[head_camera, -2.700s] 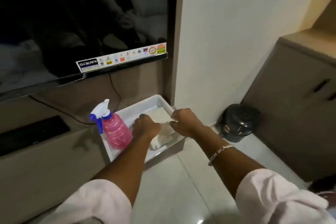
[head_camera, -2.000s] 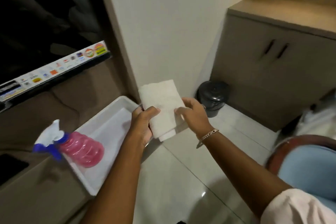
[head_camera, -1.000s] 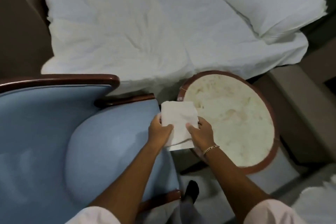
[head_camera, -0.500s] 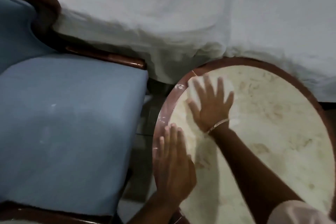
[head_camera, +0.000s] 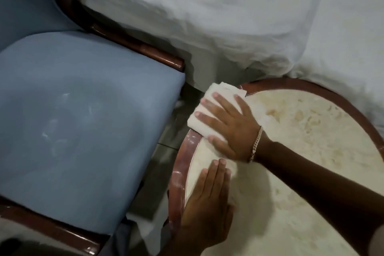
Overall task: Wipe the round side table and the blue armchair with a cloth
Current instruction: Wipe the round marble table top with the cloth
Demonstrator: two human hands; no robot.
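The round side table (head_camera: 307,131) has a cream marbled top and a reddish wooden rim. My right hand (head_camera: 228,127) lies flat with spread fingers on a folded white cloth (head_camera: 209,97), pressing it onto the table's left rim, part of the cloth hanging past the edge. My left hand (head_camera: 207,208) rests flat on the tabletop near the front-left rim, holding nothing. The blue armchair (head_camera: 79,122) stands to the left, its seat cushion marked with faint white smudges and framed in dark wood.
A bed with rumpled white sheets (head_camera: 239,16) runs along the far side, its sheet hanging down right behind the table and chair. A narrow gap of tiled floor (head_camera: 164,151) separates the chair from the table.
My right hand has slid the cloth leftward from inside the tabletop to its left rim. My left hand stays flat on the table's near-left part. The view has moved closer.
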